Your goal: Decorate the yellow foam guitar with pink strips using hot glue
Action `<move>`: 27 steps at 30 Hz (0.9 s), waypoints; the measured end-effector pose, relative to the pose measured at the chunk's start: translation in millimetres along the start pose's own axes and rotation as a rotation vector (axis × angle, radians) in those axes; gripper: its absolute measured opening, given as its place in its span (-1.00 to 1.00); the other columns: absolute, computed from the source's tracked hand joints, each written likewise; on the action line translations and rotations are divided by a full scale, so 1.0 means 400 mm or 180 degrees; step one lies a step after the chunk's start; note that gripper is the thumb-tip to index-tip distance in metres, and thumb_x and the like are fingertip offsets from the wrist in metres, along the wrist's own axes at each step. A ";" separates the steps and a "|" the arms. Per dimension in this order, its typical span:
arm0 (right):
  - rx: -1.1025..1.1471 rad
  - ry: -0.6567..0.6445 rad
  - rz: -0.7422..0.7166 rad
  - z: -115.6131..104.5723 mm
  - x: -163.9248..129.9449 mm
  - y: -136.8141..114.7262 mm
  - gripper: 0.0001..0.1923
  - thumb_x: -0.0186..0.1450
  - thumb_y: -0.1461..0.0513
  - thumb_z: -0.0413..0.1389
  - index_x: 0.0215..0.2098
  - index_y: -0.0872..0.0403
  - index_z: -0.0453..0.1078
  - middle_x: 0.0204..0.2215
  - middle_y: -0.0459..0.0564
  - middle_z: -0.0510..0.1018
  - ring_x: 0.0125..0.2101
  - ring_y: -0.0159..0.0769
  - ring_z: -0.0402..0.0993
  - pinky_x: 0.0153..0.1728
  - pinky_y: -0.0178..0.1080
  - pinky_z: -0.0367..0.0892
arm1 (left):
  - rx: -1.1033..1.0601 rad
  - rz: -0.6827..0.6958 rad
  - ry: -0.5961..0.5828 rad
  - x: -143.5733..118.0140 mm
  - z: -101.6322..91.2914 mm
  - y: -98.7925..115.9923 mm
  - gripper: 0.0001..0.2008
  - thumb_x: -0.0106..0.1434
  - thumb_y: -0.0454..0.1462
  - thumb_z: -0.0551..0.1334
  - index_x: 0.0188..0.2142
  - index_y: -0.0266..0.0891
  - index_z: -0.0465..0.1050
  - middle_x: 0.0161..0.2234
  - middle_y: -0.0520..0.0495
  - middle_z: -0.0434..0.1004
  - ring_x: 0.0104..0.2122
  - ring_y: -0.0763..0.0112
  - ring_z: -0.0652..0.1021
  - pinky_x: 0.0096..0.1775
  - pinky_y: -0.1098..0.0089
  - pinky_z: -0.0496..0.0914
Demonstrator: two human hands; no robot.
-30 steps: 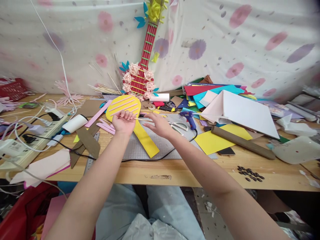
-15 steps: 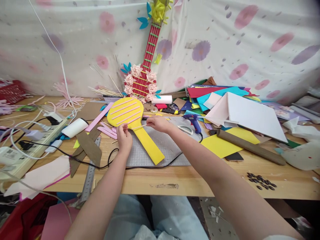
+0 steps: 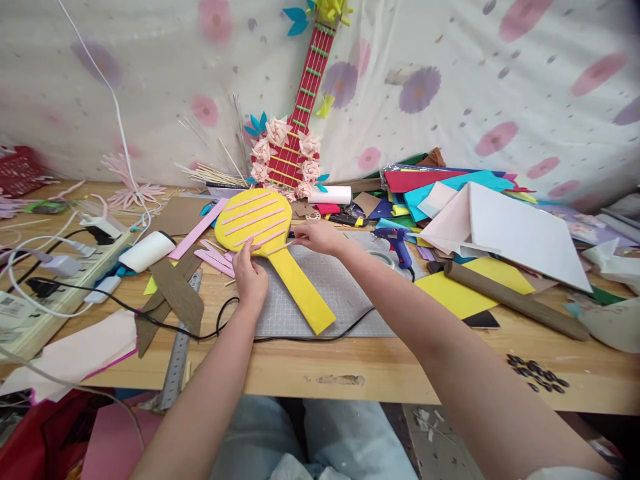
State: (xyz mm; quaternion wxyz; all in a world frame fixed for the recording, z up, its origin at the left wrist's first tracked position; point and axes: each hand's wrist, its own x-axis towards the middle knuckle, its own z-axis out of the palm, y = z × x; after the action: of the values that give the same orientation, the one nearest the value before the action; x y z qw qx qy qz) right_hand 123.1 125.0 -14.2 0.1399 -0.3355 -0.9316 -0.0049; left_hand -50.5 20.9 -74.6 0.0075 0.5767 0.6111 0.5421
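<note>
Both hands work at the lower edge of a yellow foam paddle shape (image 3: pixel 273 243) that lies flat on a grey cutting mat (image 3: pixel 330 293). The left hand (image 3: pixel 249 277) is pinched shut on one end of a thin pale strip (image 3: pixel 277 249); its thumb side is turned away, so the pinch itself is mostly hidden behind the knuckles. The right hand (image 3: pixel 317 235) closes its fingertips on the other end of the same strip, just beyond the paddle's round head, though how much of the strip it covers is hard to make out. The strip runs between the two hands, across the neck of the paddle, below the pink strips already on the head.

Just past the right hand lies a blue glue gun (image 3: pixel 397 243), its black cord (image 3: pixel 300 333) curving under both forearms. Left of the left hand are loose pink strips (image 3: pixel 215 260) and brown card pieces (image 3: pixel 173 293). Behind the paddle a red craft guitar (image 3: pixel 295 140) leans on the cloth, its top cut off by the frame. A steel ruler (image 3: pixel 177 357) overhangs the table edge.
</note>
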 end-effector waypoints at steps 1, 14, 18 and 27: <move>0.0001 0.0001 -0.0028 0.001 0.002 0.000 -0.80 0.25 0.12 0.02 -0.34 0.05 0.39 -0.33 -0.01 0.52 -0.28 -0.27 0.36 -0.39 -0.31 0.05 | -0.0011 -0.0027 0.0024 0.000 -0.001 0.000 -0.32 -0.06 -0.59 -0.05 0.09 -0.21 0.17 -0.13 -0.13 0.44 -0.01 0.24 0.33 0.04 0.17 0.19; 0.0006 -0.0003 -0.0159 0.009 0.017 0.010 -0.81 0.24 0.11 0.06 -0.35 0.06 0.37 -0.37 -0.01 0.49 -0.31 -0.28 0.32 -0.40 -0.31 0.01 | 0.0189 -0.0102 0.0149 0.005 -0.006 -0.015 -0.28 -0.09 -0.57 0.00 0.12 -0.19 0.16 -0.15 -0.11 0.47 -0.06 0.20 0.36 0.00 0.13 0.19; 0.0039 -0.0117 -0.0155 0.009 0.018 0.011 -0.80 0.26 0.11 0.03 -0.34 0.07 0.38 -0.37 -0.01 0.49 -0.32 -0.29 0.32 -0.39 -0.31 0.01 | 0.0285 -0.0238 0.0212 0.003 -0.008 -0.015 -0.26 -0.10 -0.57 0.00 0.13 -0.25 0.13 -0.13 -0.12 0.48 -0.05 0.20 0.35 0.01 0.18 0.17; 0.0017 -0.0309 -0.0207 -0.010 0.026 0.006 -0.81 0.26 0.16 0.02 -0.35 0.10 0.40 -0.41 0.00 0.49 -0.33 -0.29 0.30 -0.36 -0.32 0.01 | 0.0459 0.0314 -0.0374 -0.012 0.002 0.009 -0.28 -0.07 -0.51 0.06 0.15 -0.23 0.14 -0.11 -0.04 0.49 -0.04 0.20 0.33 0.06 0.20 0.10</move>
State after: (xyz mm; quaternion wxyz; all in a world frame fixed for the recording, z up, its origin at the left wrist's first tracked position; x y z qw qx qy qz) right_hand 117.9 133.0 -7.9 0.0952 -0.3046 -0.9477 0.0093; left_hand -46.0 17.2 -75.4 -0.0248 0.6360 0.6179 0.4616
